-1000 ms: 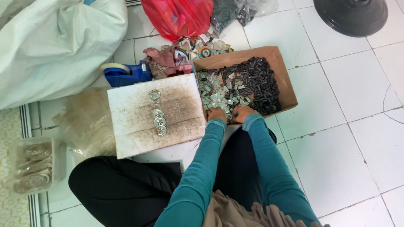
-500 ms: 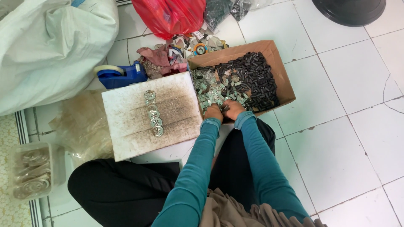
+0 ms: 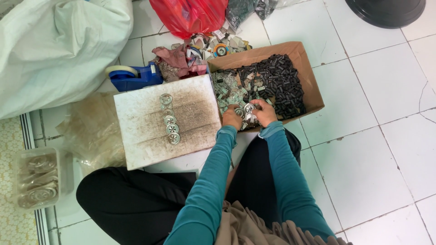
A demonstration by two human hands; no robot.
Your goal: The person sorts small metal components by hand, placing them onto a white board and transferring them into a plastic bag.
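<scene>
While we sit on the tiled floor [image 3: 377, 163] with knees drawn up, both our sleeved arms reach forward into the near edge of the cardboard box [image 3: 313, 86]. Our left hand [image 3: 232, 117] and right hand [image 3: 265, 112] meet there, just beside each other, and between them they hold a small round metal disc [image 3: 249, 108]; the fingers of both hands curl around it, though we cannot tell which hand bears it. The disc sits directly ahead of the fingertips, flat face up toward the camera, and neither hand is clearly nearer. Beneath the hands lies the heap of small silvery-green parts [image 3: 229, 88] filling the left half of the box; the heap of black cylinders [image 3: 279, 81] fills the right half, just beyond the right hand. To the left of the box, touching it, a worn white board [image 3: 136, 131] carries a row of finished discs [image 3: 169, 119] whose long axis runs away from us. Farther off stand a blue tape dispenser [image 3: 134, 77], a red bag [image 3: 190, 16] and a large white sack [image 3: 54, 50].
</scene>
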